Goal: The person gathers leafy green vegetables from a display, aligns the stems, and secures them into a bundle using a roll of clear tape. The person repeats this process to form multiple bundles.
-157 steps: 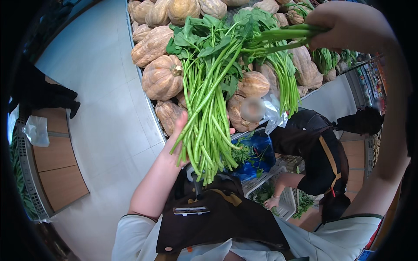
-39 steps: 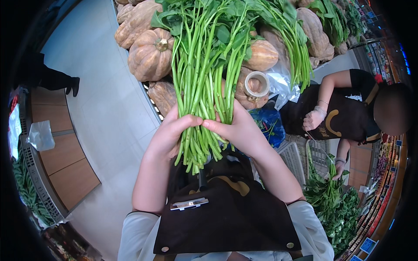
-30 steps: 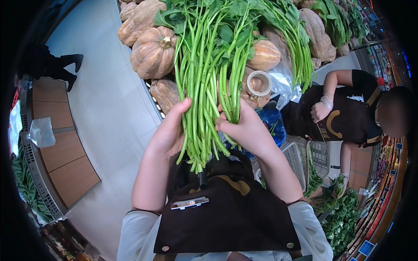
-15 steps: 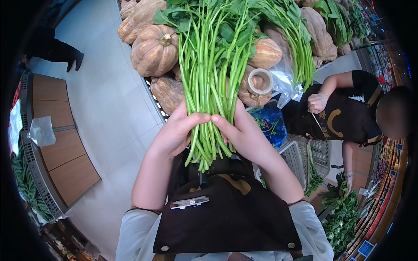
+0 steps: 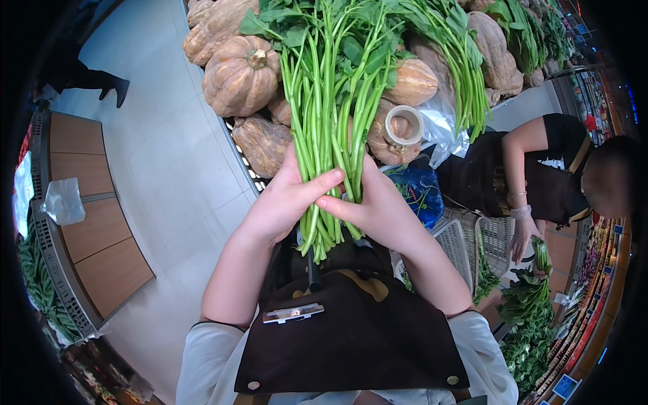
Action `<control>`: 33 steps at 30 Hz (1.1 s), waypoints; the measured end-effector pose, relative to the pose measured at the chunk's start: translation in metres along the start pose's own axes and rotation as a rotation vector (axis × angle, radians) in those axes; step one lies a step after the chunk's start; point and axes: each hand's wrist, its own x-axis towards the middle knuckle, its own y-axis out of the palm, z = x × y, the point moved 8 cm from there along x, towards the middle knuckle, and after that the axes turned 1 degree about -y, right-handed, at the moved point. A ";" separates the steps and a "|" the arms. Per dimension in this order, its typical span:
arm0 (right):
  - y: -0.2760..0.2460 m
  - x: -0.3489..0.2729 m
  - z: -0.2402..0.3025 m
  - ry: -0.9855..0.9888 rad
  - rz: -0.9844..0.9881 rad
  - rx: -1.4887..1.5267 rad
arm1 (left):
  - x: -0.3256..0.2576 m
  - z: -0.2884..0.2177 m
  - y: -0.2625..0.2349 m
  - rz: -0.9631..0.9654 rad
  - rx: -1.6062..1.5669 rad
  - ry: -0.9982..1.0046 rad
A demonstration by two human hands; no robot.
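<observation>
A bunch of long-stemmed leafy greens is held upright in front of my apron, leaves away from me and cut stem ends toward me. My left hand wraps the stems from the left, its thumb lying across their front. From the right, my right hand grips the same stems, with its thumb just below the left one. Most fingers of both hands are hidden behind the stems. Beyond lie ribbed tan pumpkins. On one of them, right of the bunch, rests a pale roll of tape.
Another bunch of greens lies on the pumpkins, beside a clear plastic bag. At right, a co-worker in a dark apron handles leafy greens near grey plastic crates. A wood-panelled display stand is at left.
My thumbs have slid past each other, left now above right, and the stem ends sit closer together. The co-worker's raised hand has come down to the greens, lifting a bunch.
</observation>
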 end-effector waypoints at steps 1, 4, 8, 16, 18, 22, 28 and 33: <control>0.000 0.000 -0.001 -0.012 0.002 0.043 | 0.000 0.002 -0.001 0.007 0.008 -0.002; 0.000 0.000 -0.007 -0.002 0.004 0.177 | -0.003 0.004 -0.004 -0.020 -0.137 -0.081; -0.002 -0.001 -0.011 0.019 -0.008 0.271 | -0.006 0.004 -0.007 -0.020 -0.226 -0.126; 0.004 -0.001 -0.005 0.051 0.047 0.469 | -0.008 0.005 -0.009 -0.034 -0.290 -0.172; 0.007 -0.002 -0.010 0.075 0.069 0.485 | -0.007 0.004 -0.008 -0.024 -0.293 -0.156; 0.005 0.001 -0.010 -0.032 0.019 0.236 | -0.004 0.008 -0.012 -0.073 -0.206 -0.110; 0.001 0.000 -0.011 -0.123 -0.097 0.024 | -0.004 -0.002 0.000 -0.082 -0.133 -0.074; 0.002 -0.003 -0.007 -0.011 -0.019 0.029 | -0.001 0.004 0.000 -0.054 -0.103 -0.043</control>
